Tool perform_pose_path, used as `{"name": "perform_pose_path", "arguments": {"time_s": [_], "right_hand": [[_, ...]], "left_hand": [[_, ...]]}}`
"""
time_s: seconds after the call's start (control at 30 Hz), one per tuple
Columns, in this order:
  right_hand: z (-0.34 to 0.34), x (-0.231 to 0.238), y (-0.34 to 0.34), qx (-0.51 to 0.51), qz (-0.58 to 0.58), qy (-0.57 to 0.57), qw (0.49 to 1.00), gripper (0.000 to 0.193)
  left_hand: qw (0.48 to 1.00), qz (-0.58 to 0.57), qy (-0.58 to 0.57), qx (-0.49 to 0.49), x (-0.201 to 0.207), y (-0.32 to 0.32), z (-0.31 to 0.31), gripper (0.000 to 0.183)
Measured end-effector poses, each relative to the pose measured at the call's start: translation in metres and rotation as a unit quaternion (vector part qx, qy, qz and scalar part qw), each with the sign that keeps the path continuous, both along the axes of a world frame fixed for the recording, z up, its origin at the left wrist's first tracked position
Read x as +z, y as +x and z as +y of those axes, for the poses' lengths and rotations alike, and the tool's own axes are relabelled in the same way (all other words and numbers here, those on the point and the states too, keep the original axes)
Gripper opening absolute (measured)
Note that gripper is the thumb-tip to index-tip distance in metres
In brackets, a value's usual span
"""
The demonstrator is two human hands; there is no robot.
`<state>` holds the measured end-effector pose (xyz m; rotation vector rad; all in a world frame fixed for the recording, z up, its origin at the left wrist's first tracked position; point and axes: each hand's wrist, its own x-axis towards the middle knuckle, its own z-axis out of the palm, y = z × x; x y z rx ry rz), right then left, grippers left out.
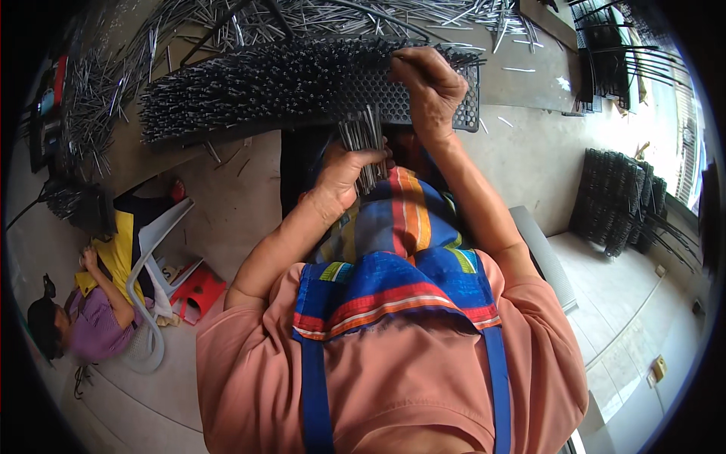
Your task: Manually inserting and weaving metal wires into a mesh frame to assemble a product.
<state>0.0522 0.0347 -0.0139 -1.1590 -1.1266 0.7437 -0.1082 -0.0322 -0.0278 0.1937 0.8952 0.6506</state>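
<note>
A long black tray full of round holes lies across in front of me. Thin dark rods stand packed upright in its left and middle parts, while bare holes show toward its right end. In front of the tray, my left hand is closed around a bundle of similar thin grey rods. My right hand is raised over the right part of the tray, fingers curled in a pinch. Whatever those fingertips may hold is too small or hidden to make out.
Loose rods lie heaped behind the tray and at the far left. A stack of black racks stands on the floor at right. At left, another person sits on a grey chair near a red basket.
</note>
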Motion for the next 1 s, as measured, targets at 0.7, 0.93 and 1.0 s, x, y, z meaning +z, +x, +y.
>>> {"name": "perform_pose_path", "arguments": {"time_s": [0.7,0.93,1.0], "right_hand": [[0.018,0.004,-0.016,-0.014,-0.301,0.000,0.953,0.015],[0.017,0.001,-0.011,0.008,-0.386,0.024,0.922,0.010],[0.008,0.009,-0.007,-0.012,-0.375,-0.016,0.927,0.009]], "left_hand": [[0.994,0.079,0.070,0.041,-0.004,0.002,0.000,0.021],[0.998,0.036,0.011,0.047,0.001,0.000,0.005,0.029],[0.999,0.023,0.008,0.047,0.000,0.000,0.005,0.030]]}}
